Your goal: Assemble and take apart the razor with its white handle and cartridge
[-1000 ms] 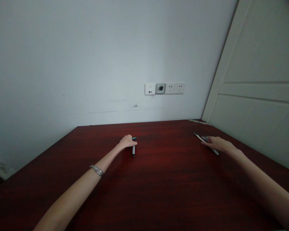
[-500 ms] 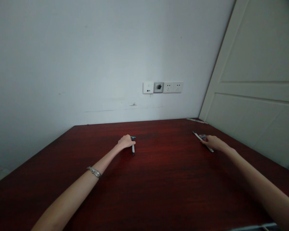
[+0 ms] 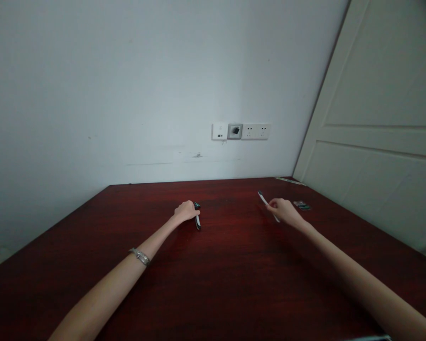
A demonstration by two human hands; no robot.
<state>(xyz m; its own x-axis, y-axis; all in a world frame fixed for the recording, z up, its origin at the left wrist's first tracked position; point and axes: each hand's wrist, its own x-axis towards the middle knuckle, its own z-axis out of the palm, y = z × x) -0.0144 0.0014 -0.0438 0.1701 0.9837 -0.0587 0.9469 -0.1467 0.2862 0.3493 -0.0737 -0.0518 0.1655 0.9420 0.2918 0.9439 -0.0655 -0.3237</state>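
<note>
Could read no letters, brands, numbers or signs anywhere. Spotted only a faint mark, too small to decipher, on the white wall plate [image 3: 217,131] above the table [image 3: 234,265]; likewise made out no wording on the small flat item [image 3: 301,205] at the table's right.

So we've got the razor-like tool [image 3: 198,223] in our left hand [image 3: 186,210] and a stick [image 3: 262,198] over to the right in our right hand [image 3: 284,211]. A packet [image 3: 301,205] lies on the table [image 3: 216,270] just right of that hand, wall sockets [image 3: 256,131] behind.
</note>
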